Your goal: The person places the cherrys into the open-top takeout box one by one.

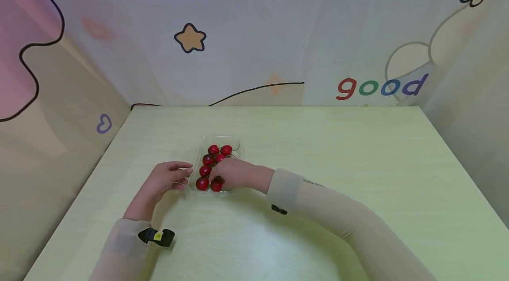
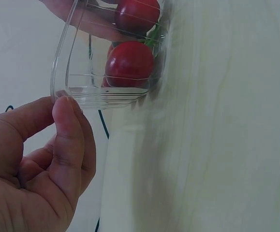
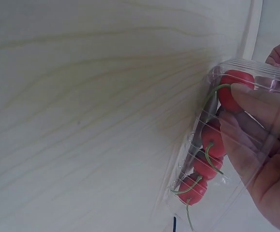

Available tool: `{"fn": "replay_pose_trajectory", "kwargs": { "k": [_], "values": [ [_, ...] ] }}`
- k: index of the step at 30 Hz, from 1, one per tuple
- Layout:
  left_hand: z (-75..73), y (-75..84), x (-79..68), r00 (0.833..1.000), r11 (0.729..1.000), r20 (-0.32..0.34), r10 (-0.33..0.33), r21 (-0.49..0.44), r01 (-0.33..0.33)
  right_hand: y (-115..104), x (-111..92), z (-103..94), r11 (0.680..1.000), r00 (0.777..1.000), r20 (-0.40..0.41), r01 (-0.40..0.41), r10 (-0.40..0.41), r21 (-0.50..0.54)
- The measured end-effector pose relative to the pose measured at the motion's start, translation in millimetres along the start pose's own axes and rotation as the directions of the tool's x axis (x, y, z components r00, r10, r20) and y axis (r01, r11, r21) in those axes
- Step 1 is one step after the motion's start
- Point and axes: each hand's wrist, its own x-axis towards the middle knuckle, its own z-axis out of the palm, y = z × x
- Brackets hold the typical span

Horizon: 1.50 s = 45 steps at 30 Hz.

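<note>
A clear plastic tray (image 1: pixel 221 139) holds several red cherries with green stems, set roughly in two rows. At its left side my left hand (image 1: pixel 167 176) pinches the rim between thumb and fingers, as the left wrist view shows at the tray corner (image 2: pixel 106 100). My right hand (image 1: pixel 235 172) reaches over the right wall into the tray. Its fingers are around a cherry (image 3: pixel 241 78) at the near end, and the hand covers part of the right row. Other cherries (image 3: pixel 190 191) lie farther along, their stems pointing over the side.
The tray stands on a pale wood-grain table (image 1: pixel 318 148), left of its middle. Behind it hangs a light cloth backdrop (image 1: pixel 254 29) with a star and the word "good". Black straps (image 1: pixel 157 236) are on both sleeves.
</note>
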Motion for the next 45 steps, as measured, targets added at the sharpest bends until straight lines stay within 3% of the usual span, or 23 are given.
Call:
{"fn": "replay_pose_trajectory", "kwargs": {
  "k": [17, 33, 40, 45],
  "values": [
    [1.4, -1.6, -0.3, 1.0, 1.0, -0.019, -0.002, -0.003, 0.002, -1, 0, 1.0, 1.0, 1.0, -0.002, -0.005, 0.005, -0.001],
    [-0.7, -3.5, 2.0, 1.0, 0.999, 0.008, 0.03, -0.041, -0.029, -1, -1, -2.9, 0.999, 1.0, -0.005, -0.024, 0.025, 0.048],
    [0.2, -1.3, 3.5, 1.0, 0.998, 0.008, 0.027, -0.057, -0.026, 4, -17, -14.8, 0.992, 0.993, -0.118, -0.002, 0.017, 0.124],
    [1.3, -0.9, 3.4, 1.0, 0.998, 0.001, 0.018, -0.054, -0.018, 15, -42, -16.4, 0.971, 0.965, -0.253, -0.001, 0.063, 0.238]
  ]
}}
